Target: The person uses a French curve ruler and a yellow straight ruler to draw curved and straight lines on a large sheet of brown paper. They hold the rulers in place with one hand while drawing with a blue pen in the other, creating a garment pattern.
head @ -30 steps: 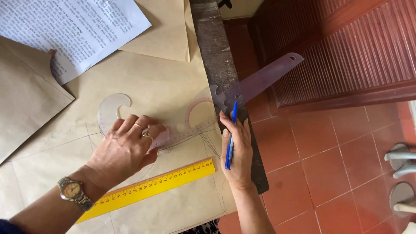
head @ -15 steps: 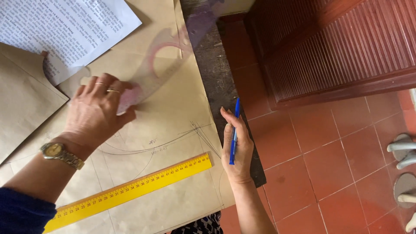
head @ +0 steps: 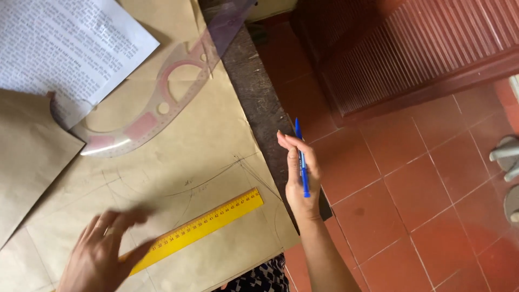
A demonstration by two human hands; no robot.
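Note:
My right hand (head: 299,176) holds a blue pen (head: 301,157) upright at the table's right edge, just off the brown pattern paper (head: 216,135). My left hand (head: 102,257), blurred, fingers spread, rests low on the paper at the left end of a yellow ruler (head: 203,227) that lies slanted across it. A clear curved drafting ruler (head: 157,103) lies apart from both hands on the upper paper, its long tip reaching past the table edge. Pencilled curves and lines (head: 216,178) cross the paper between the two rulers.
A printed white sheet (head: 65,48) lies at the top left, and another brown sheet (head: 27,157) overlaps the left side. The dark wooden table edge (head: 259,103) runs diagonally. Beyond it are red floor tiles (head: 411,189), a ribbed red-brown door (head: 405,48) and grey sandals (head: 508,162).
My left hand has let go of the clear curved ruler, left it on the upper paper, and dropped down to the yellow ruler's left end. The right hand kept the pen.

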